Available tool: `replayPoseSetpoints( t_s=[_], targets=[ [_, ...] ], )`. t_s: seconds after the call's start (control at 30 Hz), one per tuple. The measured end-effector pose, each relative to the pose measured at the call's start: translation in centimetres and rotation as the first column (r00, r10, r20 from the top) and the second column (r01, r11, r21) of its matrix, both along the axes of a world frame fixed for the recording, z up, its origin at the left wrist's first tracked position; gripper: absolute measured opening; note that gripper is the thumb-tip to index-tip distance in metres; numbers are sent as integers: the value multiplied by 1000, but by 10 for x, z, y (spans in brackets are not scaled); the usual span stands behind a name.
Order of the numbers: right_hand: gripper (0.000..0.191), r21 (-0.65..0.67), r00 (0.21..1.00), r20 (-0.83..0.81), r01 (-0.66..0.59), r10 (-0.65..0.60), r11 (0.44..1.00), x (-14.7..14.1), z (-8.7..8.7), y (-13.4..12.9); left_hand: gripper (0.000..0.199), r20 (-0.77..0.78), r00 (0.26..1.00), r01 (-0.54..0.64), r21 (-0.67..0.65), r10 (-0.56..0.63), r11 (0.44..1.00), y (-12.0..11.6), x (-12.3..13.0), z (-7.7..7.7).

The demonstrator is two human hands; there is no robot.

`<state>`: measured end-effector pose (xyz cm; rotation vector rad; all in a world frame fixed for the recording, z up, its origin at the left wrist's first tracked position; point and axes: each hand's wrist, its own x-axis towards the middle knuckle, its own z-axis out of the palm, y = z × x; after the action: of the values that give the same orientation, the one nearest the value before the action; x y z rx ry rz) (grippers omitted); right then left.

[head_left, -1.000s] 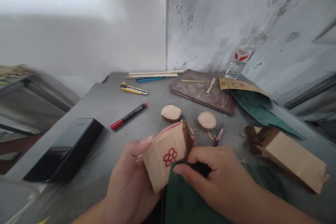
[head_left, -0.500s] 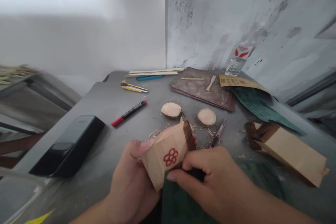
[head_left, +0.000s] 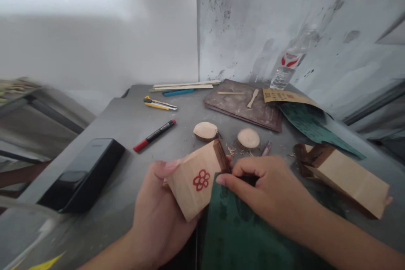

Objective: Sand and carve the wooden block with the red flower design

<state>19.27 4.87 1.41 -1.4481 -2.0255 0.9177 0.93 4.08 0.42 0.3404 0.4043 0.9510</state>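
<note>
My left hand (head_left: 161,206) is closed round a pale wooden block (head_left: 186,187) with a brown, bark-like edge and a red flower drawn on its face. The block is tilted above the table, its underside hidden in the palm. Between the thumb and bent fingers of my right hand (head_left: 265,185) is a sheet of dark green sandpaper (head_left: 234,232), which hangs down toward me. Its pinched corner lies at the block's right edge; whether it touches the wood I cannot tell. A second wooden block (head_left: 354,181) rests on the table to the right.
Beyond the block lie two round wood slices (head_left: 248,138), wood shavings and a partly hidden pen-like tool (head_left: 266,148). A red marker (head_left: 154,136), yellow cutter (head_left: 160,103) and black device (head_left: 84,175) are left. A brown board (head_left: 243,109), green sheet (head_left: 316,124) and water bottle (head_left: 287,65) stand farther back.
My right hand has moved up and slightly right with the sandpaper, whose corner has come away from the flower's lower edge. The block stays in my left hand, shifted slightly left.
</note>
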Motion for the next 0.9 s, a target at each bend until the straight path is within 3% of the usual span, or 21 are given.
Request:
replayPoseSetpoints(
  t_s=[0.2, 0.5, 0.9],
  targets=[
    [38, -53, 995, 4, -95, 95, 994, -10, -3, -10, 34, 15, 1000, -20, -3, 21, 1000, -3, 4, 1],
    [37, -67, 998, -11, -68, 67, 995, -2, 7, 0, 41, 21, 999, -27, -25, 27, 999, -2, 3, 0],
    [38, -114, 997, -13, -76, 75, 991, -12, -4, -17, 27, -26, 999, -23, 87, 26, 996, -3, 14, 11]
  ],
)
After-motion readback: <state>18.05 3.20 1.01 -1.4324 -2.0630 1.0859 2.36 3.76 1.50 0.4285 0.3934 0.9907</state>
